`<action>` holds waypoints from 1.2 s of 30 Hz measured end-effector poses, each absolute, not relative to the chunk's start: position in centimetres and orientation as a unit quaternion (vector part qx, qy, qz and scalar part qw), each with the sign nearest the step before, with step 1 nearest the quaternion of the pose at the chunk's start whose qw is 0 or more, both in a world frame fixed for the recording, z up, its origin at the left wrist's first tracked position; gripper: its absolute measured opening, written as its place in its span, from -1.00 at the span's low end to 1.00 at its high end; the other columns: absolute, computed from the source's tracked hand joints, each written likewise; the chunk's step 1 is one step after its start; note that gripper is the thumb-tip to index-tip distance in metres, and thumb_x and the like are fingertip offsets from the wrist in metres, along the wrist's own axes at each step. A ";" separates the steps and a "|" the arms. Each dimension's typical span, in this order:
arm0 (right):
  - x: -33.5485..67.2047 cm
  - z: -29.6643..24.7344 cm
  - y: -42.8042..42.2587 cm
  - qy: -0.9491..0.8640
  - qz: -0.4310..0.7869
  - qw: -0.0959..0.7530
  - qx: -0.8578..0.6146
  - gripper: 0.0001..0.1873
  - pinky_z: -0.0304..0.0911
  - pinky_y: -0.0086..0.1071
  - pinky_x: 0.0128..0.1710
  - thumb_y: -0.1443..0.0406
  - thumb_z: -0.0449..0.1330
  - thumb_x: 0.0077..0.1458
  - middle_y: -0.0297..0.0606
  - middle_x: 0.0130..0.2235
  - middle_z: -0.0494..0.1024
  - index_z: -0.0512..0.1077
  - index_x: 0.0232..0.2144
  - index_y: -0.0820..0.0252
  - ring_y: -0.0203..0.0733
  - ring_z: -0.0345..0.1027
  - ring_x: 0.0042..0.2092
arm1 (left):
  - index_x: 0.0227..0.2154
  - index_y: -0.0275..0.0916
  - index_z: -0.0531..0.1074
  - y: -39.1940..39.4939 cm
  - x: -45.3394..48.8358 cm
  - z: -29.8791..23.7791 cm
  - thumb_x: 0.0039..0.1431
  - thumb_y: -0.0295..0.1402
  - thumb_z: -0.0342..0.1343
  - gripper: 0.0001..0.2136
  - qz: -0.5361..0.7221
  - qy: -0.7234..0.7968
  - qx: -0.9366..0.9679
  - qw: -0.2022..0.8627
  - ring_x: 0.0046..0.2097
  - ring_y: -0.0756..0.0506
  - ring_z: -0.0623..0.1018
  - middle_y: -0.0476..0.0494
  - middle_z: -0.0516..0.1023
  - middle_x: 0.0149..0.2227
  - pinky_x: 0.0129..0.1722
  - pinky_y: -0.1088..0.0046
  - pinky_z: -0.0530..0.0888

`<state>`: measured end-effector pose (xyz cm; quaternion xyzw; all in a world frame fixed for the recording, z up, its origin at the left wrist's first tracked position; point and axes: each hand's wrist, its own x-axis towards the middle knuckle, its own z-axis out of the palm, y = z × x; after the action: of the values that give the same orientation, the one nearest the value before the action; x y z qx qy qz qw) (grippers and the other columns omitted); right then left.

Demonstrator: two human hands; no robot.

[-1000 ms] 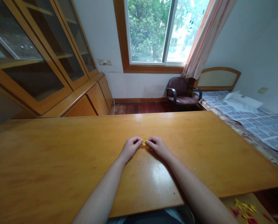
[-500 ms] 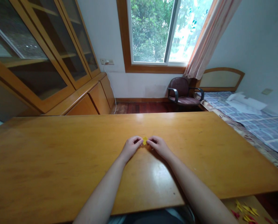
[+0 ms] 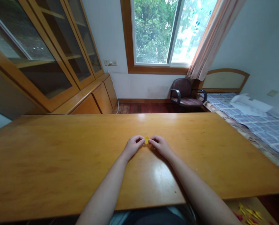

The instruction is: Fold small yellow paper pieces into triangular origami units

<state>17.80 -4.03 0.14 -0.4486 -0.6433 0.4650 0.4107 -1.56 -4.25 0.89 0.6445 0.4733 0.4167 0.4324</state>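
A small piece of folded yellow paper [image 3: 147, 140] is pinched between both hands, just above the wooden table [image 3: 66, 156]. My left hand [image 3: 135, 145] grips its left edge between thumb and fingertips. On the opposite edge, my right hand [image 3: 159, 144] pinches it the same way. The fingers of both hands are closed, and their tips cover the ends of the piece. Its exact folded shape is too small to make out.
Several yellow and red folded paper pieces [image 3: 253, 214] lie on a lower surface at the bottom right. Beyond the table stand an office chair [image 3: 183, 90] and a bed [image 3: 258, 115]. A glass-door cabinet [image 3: 57, 62] lines the left side.
The view has shifted slightly, so the surroundings sit a little further right. Both hands keep their pinch on the yellow paper, which shows slightly wider between the fingertips.
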 end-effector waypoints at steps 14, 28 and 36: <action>17.8 0.0 -3.9 -0.668 0.435 0.407 -0.446 -0.73 0.23 -0.44 -0.41 0.14 0.18 0.12 -0.32 -0.45 0.51 0.49 -0.41 0.23 -0.29 0.33 -0.45 | -0.43 -0.27 0.50 -4.0 -1.6 0.3 0.12 -0.22 0.12 -0.79 0.421 0.472 0.653 0.417 -0.33 -0.06 0.52 -0.06 0.55 -0.42 -0.27 0.49 0.41; 17.7 0.2 -4.0 -0.650 0.451 0.415 -0.450 -0.73 0.24 -0.44 -0.41 0.13 0.19 0.10 -0.31 -0.46 0.51 0.49 -0.43 0.23 -0.29 0.33 -0.45 | -0.44 -0.26 0.54 -4.1 -1.4 0.8 0.09 -0.16 0.14 -0.75 0.398 0.479 0.665 0.412 -0.33 -0.07 0.52 -0.07 0.58 -0.42 -0.29 0.47 0.40; 17.7 0.4 -4.1 -0.651 0.447 0.421 -0.446 -0.75 0.21 -0.43 -0.39 0.16 0.17 0.10 -0.34 -0.49 0.47 0.45 -0.46 0.23 -0.28 0.31 -0.44 | -0.48 -0.27 0.51 -4.3 -1.4 0.8 0.08 -0.20 0.15 -0.78 0.382 0.483 0.664 0.425 -0.36 -0.05 0.50 -0.04 0.55 -0.45 -0.32 0.49 0.38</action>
<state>17.71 -4.13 0.45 -0.4459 -0.6510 0.4473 0.4211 -1.39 -4.30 0.82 0.6635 0.4825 0.3825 0.4250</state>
